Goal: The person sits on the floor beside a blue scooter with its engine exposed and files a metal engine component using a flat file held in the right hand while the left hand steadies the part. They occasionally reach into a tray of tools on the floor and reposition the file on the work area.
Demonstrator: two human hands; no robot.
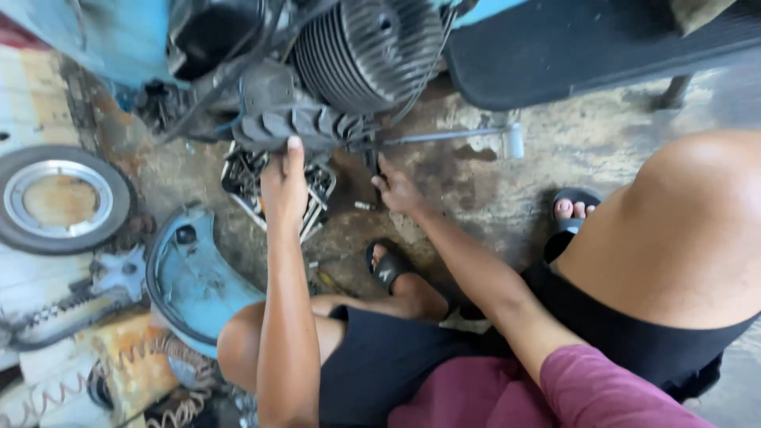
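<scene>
Your left hand [284,184] reaches up to the small black tyre [297,127] under the scooter's engine, thumb laid on the tread and the fingers curled behind it, so the grip is closed loosely against the rubber rather than spread. The tyre sits just below the finned engine cylinder [369,47], tucked under the pale blue body of the scooter [111,36].

Your right hand [399,190] is just to the right of the tyre, fingers pressed together around a dark tool [371,158] whose upper end meets the metal near the wheel; what kind of tool it is cannot be told from here. A grey kick lever [456,136] runs off to the right from that same spot, ending in a pale rubber tip.

Below your left hand a tray of metal tools [250,178] lies on the stained concrete floor [491,182]. A detached blue side panel [194,277] rests on the floor beside your left knee, and a spare wheel with a rusted hub [59,198] lies well to the left. Both your feet wear black sandals [387,265], planted on the floor close to the work
</scene>
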